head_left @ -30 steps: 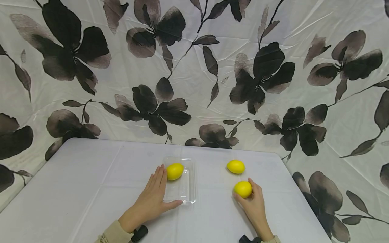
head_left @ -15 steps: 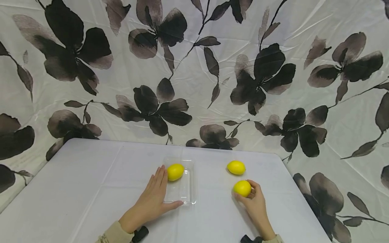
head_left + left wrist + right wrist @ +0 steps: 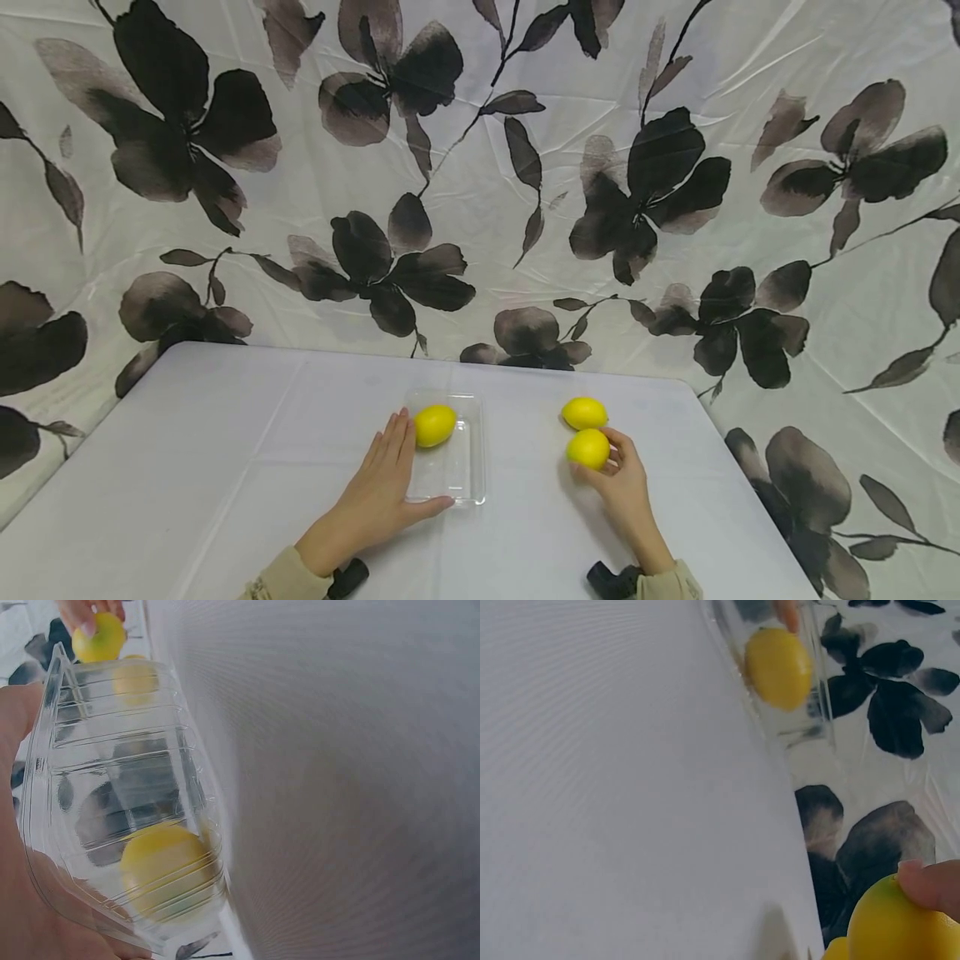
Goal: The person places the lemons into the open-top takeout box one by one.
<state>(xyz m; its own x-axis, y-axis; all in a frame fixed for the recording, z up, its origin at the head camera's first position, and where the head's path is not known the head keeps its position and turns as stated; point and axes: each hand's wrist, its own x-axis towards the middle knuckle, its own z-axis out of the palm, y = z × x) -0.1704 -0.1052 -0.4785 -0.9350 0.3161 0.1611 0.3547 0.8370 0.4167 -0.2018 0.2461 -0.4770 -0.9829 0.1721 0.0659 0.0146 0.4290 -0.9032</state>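
Note:
A clear plastic box [image 3: 468, 492] stands on the white table, one lemon [image 3: 436, 426] lying in its far left part. My left hand [image 3: 375, 475] rests along the box's left side with straight fingers, the thumb spread out at the near edge. In the left wrist view the ribbed wall of the box [image 3: 112, 742] shows the lemon [image 3: 169, 874] through it. My right hand [image 3: 621, 487] grips a second lemon [image 3: 588, 450] between thumb and fingers, raised over the table. Just behind that one, a third lemon [image 3: 584, 413] lies on the table, partly overlapped by the held lemon.
A white cloth covers the table [image 3: 187, 467]. Behind it hangs a pale curtain [image 3: 517, 208] with dark flower prints. Black wrist devices [image 3: 613, 581] sit at both cuffs.
My right hand has lifted its lemon and moved it slightly left and away from me, toward the third lemon. The left hand and box have stayed in place.

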